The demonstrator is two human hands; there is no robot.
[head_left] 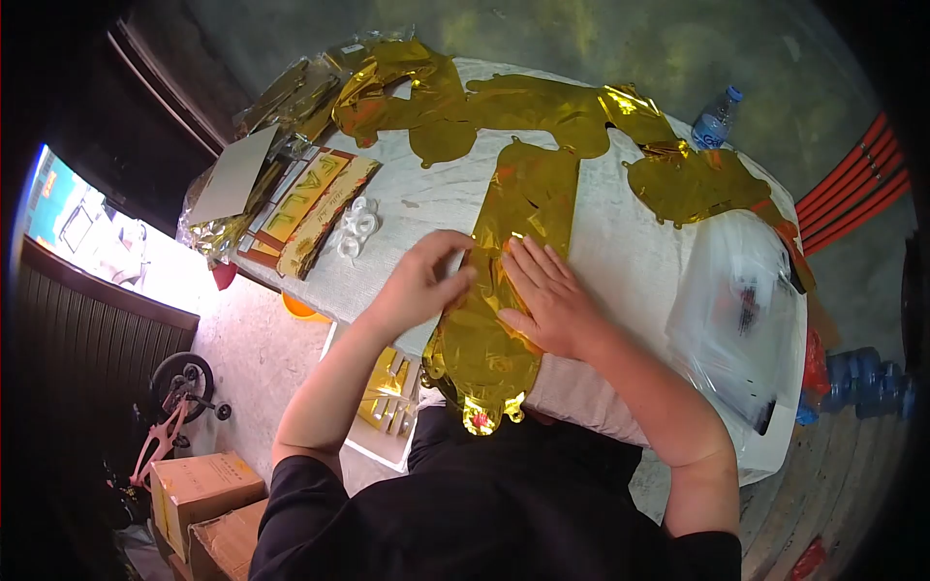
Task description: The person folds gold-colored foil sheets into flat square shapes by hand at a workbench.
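Note:
A long gold foil sheet (528, 194) lies flat down the middle of the white-covered table (436, 208), its lower end hanging over the near edge. My right hand (547, 295) rests flat on its right side, fingers stretched out. At the left edge of the foil is my left hand (423, 281), thumb and fingers apart and curved, with nothing seen between them. More gold foil shapes (533, 105) spread along the far side, and another foil piece (693, 184) lies at the right.
On the left of the table are printed cards (308, 203), clear plastic packets (291, 97) and white ribbon rolls (358, 225). Clear plastic bags (736, 310) lie at the right, a water bottle (715, 118) at the far right. Cardboard boxes (203, 494) stand on the floor.

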